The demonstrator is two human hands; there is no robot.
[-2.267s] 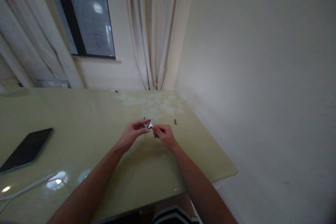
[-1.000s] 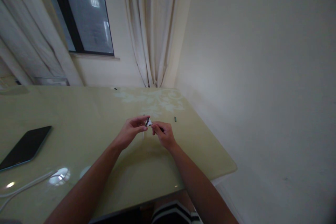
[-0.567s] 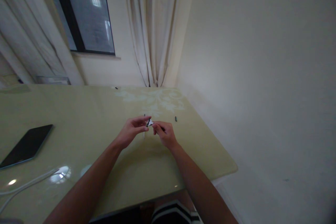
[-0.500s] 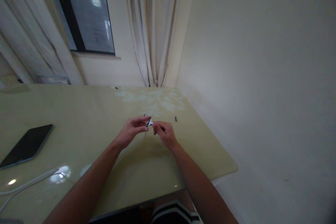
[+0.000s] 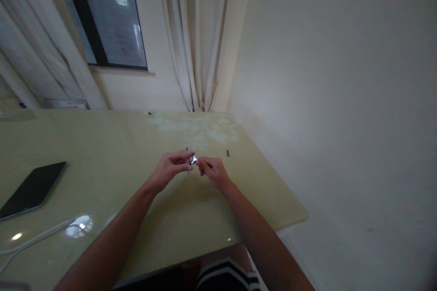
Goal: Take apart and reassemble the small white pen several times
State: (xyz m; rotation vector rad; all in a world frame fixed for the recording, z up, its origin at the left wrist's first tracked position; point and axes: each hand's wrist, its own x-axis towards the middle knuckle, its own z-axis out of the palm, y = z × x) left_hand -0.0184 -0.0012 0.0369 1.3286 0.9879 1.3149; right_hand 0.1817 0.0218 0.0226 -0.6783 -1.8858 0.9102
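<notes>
Above the pale table, my left hand point(image 5: 168, 170) pinches a small shiny silver piece with a dark edge point(image 5: 193, 159) between thumb and fingertips. My right hand point(image 5: 214, 173) is closed just right of it, fingers curled round a thin dark part that seems to meet the silver piece. The piece is too small for me to tell its kind. Behind my left fingers, a thin stick-like thing with a dark tip point(image 5: 187, 148) lies on the table, mostly hidden. A small dark oblong piece point(image 5: 228, 153) rests to the right, beyond my right hand.
A black tablet point(image 5: 34, 190) lies on the table point(image 5: 112, 154) at left, with white cables point(image 5: 37, 240) nearer me. Another tiny dark piece point(image 5: 149, 113) is at the far edge. A wall point(image 5: 334, 100) runs along the right, and curtains point(image 5: 196, 36) hang behind.
The silver piece is tilted slightly differently between my fingers and catches more light. Both hands keep nearly the same place and grip; the view has shifted slightly.
</notes>
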